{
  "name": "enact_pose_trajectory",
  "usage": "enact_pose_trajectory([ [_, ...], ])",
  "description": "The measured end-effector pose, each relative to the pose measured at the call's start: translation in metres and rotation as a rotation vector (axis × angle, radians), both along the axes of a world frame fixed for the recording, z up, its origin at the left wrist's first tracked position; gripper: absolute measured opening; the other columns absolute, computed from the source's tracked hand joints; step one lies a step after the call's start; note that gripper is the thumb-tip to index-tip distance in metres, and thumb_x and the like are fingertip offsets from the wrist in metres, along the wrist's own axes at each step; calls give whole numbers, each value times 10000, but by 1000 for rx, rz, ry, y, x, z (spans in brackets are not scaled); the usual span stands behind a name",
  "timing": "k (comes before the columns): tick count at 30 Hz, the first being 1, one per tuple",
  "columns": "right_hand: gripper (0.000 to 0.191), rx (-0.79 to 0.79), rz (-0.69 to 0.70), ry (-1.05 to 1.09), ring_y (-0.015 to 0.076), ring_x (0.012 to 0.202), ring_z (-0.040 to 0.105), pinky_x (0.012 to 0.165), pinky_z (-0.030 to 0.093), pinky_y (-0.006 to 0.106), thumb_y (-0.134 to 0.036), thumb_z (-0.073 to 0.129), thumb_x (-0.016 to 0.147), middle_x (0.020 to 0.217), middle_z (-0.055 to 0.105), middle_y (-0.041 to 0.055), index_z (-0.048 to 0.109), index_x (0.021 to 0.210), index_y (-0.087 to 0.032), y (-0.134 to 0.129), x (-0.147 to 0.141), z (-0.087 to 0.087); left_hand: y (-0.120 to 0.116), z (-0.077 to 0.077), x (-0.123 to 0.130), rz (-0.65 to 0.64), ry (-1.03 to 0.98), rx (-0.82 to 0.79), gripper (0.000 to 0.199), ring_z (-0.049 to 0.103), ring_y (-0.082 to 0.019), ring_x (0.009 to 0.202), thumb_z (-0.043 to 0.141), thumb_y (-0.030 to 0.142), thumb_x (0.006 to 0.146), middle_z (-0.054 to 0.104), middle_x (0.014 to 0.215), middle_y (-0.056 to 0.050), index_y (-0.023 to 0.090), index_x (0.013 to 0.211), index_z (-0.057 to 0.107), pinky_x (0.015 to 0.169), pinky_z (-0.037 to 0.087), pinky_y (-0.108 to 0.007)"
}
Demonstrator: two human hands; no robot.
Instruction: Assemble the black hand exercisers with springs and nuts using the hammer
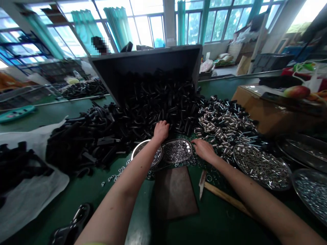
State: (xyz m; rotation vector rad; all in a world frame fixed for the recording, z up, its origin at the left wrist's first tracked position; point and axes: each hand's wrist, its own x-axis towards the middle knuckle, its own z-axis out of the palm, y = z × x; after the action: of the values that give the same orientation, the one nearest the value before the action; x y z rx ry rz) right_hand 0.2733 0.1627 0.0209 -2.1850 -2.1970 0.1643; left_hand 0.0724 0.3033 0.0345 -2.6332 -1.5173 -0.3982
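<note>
The hands are apart at lower centre of the frame, neither clearly gripping anything; the left hand (160,132) presses into the edge of a heap of black plastic parts (158,102); the right hand (204,150) lies just beside an oval metal tray of washers (177,150), which sits between them.

No legible text or labels anywhere.

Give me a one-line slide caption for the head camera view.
Left hand in a heap of curved black parts, right hand beside an oval tray of metal washers on a green workbench.
</note>
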Motion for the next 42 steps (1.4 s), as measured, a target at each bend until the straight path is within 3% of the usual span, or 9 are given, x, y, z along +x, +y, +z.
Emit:
enact_pose_trajectory([
  [4, 330, 18, -35, -63, 187, 977, 595, 769, 433, 264, -203, 367, 911, 1082, 633, 66, 602, 1140, -239, -2, 33, 8, 6, -2, 9, 12, -109, 10, 264, 493, -278, 1053, 395, 110, 857, 578, 1040, -133, 184, 904, 644, 885, 349, -416],
  [9, 324, 7, -41, -166, 224, 1040, 540, 793, 423, 288, -70, 396, 846, 1018, 639, 110, 670, 974, -186, 1, 75, 13, -4, 9, 6, 58, -353, 12, 245, 517, -260, 1075, 457, 123, 836, 605, 1074, -111, 205, 1043, 558, 896, 380, -399],
  [14, 226, -23, 38, -203, 246, 1035, 538, 765, 435, 303, -82, 486, 804, 979, 660, 121, 668, 907, -168, 9, 85, 7, -51, 35, -27, 165, -1509, -368, 174, 621, -168, 861, 580, 257, 784, 643, 895, -33, 192, 924, 500, 763, 478, -297],
  [18, 235, 14, 34, -203, 290, 985, 564, 749, 447, 363, -136, 496, 810, 958, 652, 185, 634, 999, -112, 9, 84, 3, -116, 37, -87, 331, -1850, -705, 239, 600, -112, 629, 674, 205, 667, 593, 704, 8, 161, 872, 559, 589, 478, -229],
  [23, 359, 267, -8, 186, 294, 1014, 573, 832, 447, 416, -268, 370, 897, 1077, 639, 176, 588, 1140, -117, -17, 66, 3, -202, -1, -164, 565, -1372, -519, 278, 459, -69, 455, 729, 287, 627, 536, 567, 37, 140, 844, 638, 444, 352, -186],
  [27, 346, 185, 74, 610, 229, 895, 618, 766, 486, 356, -388, 445, 876, 1024, 662, 81, 598, 1134, -215, -70, 19, 9, -237, -32, -192, 728, -741, -355, 260, 580, -150, 609, 618, 342, 736, 647, 701, -29, 147, 899, 673, 571, 434, -239],
  [30, 333, 46, 78, 858, 189, 725, 614, 623, 486, 303, -444, 479, 860, 829, 649, 44, 584, 1085, -222, -107, -23, 8, -236, -45, -190, 769, -590, -295, 195, 620, -200, 814, 571, 263, 759, 680, 876, -74, 159, 887, 674, 704, 449, -266],
  [34, 270, -82, 147, 974, 166, 722, 588, 619, 458, 281, -435, 514, 848, 823, 632, 32, 605, 973, -213, -131, -61, -1, -218, -50, -177, 786, -410, -262, 143, 608, -243, 918, 541, 158, 729, 666, 958, -106, 169, 797, 667, 798, 427, -310],
  [42, 310, -335, -25, 1464, 89, 517, 461, 466, 364, 226, -470, 541, 832, 633, 520, -27, 604, 939, -186, -148, -79, -15, -212, -38, -174, 757, -294, -305, 177, 605, -299, 987, 526, 146, 738, 678, 935, -136, 167, 835, 673, 840, 428, -367],
])
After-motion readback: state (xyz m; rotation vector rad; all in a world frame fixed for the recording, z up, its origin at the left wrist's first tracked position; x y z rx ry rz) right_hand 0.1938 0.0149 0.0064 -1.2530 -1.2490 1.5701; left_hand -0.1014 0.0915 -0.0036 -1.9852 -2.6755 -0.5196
